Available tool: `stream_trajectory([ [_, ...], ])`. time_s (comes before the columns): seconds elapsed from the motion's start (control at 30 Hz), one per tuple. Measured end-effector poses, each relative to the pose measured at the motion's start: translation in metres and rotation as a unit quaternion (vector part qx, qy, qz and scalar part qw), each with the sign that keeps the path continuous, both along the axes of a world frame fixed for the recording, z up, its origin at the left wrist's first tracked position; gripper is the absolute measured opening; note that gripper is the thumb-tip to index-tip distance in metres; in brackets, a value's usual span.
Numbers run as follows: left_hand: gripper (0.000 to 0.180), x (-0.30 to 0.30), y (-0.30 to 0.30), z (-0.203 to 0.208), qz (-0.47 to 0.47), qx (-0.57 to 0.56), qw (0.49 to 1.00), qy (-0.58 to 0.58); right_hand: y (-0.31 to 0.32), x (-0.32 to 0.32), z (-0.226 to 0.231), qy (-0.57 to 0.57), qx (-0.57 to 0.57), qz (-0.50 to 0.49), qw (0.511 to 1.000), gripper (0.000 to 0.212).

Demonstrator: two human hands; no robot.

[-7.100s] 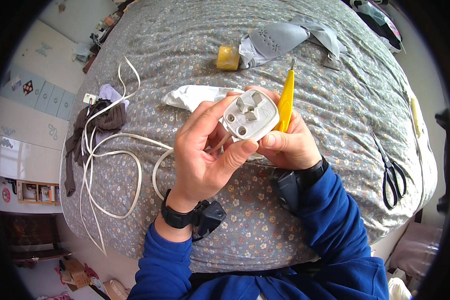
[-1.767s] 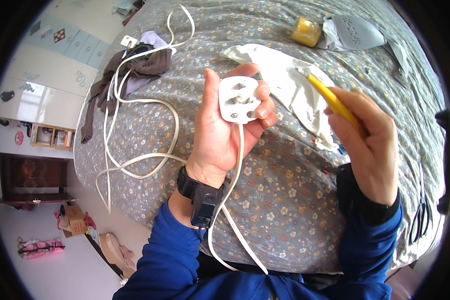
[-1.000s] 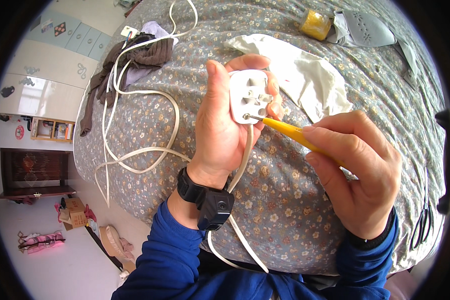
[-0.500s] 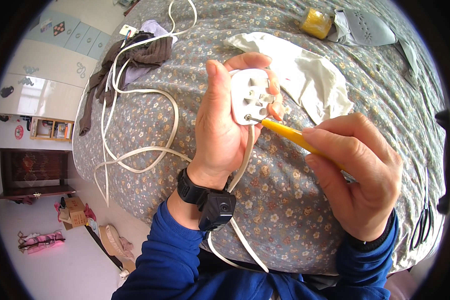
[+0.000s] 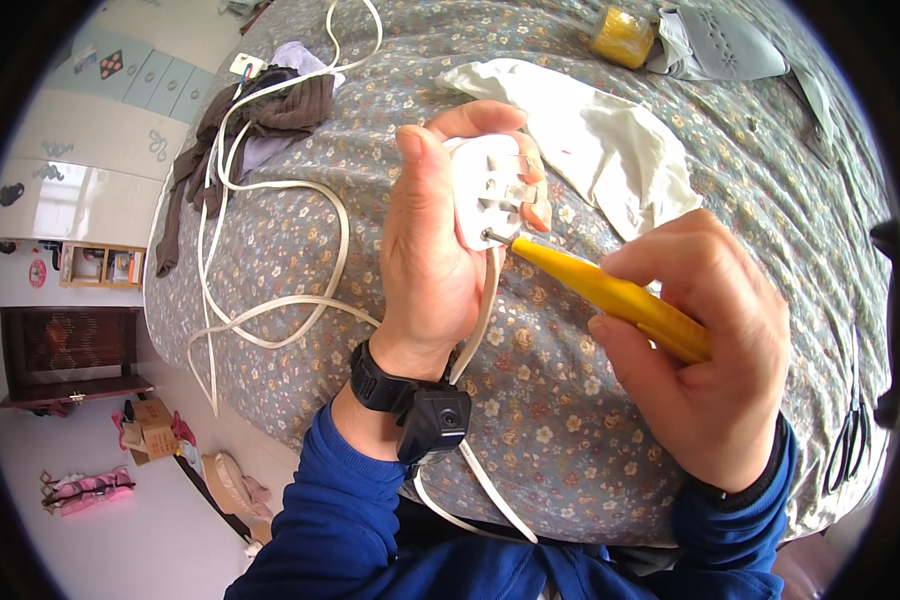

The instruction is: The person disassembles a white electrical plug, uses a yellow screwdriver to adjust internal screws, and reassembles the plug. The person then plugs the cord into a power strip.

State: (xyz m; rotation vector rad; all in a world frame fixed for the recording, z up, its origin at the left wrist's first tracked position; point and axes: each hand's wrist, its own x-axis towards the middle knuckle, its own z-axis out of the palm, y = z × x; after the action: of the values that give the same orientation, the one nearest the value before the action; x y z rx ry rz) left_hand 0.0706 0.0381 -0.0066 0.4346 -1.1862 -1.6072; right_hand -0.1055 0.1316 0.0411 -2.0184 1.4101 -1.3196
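My left hand (image 5: 420, 250) is curled around a white electrical socket housing (image 5: 470, 190), its recessed side with several hollows facing up. A white cord (image 5: 489, 300) leaves the housing's near end and runs down past my wrist. In my right hand (image 5: 730, 370) is a screwdriver (image 5: 595, 290) with a yellow handle and a thin metal shaft. Its tip sits at a small round screw hole in the housing's near corner. The right thumb and index finger are parted around the handle, whose back end rests against the palm side.
A floral bedspread (image 5: 570, 430) lies beneath. White cloth (image 5: 610, 140) is beyond my hands; a yellow tape roll (image 5: 622, 38) and grey fabric item (image 5: 725, 45) lie far right. Scissors (image 5: 847, 445) are at right. Looped cord (image 5: 342, 230) and dark clothing (image 5: 290, 110) lie left.
The housing and both hands have shifted slightly left. My right fingers have loosened and slid along the screwdriver, showing more of its yellow handle; the tip stays at the same corner.
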Motion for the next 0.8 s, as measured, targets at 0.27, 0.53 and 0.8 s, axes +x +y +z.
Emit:
stream_trajectory([
  [0.27, 0.067, -0.002, 0.0031, 0.0018, 0.04, -0.023, 0.998, -0.05, 0.0038, -0.0011, -0.0009, 0.024, 0.019, -0.001, 1.0, 0.025],
  [0.53, 0.067, -0.0038, 0.0038, 0.0018, 0.045, -0.026, 0.998, -0.039, -0.0004, 0.0037, -0.0063, -0.01, 0.017, 0.01, 1.0, 0.033],
  [0.8, 0.068, -0.0051, 0.0047, 0.002, 0.053, -0.018, 0.997, -0.047, 0.0063, 0.0002, 0.001, 0.115, 0.005, -0.021, 0.993, 0.024],
])
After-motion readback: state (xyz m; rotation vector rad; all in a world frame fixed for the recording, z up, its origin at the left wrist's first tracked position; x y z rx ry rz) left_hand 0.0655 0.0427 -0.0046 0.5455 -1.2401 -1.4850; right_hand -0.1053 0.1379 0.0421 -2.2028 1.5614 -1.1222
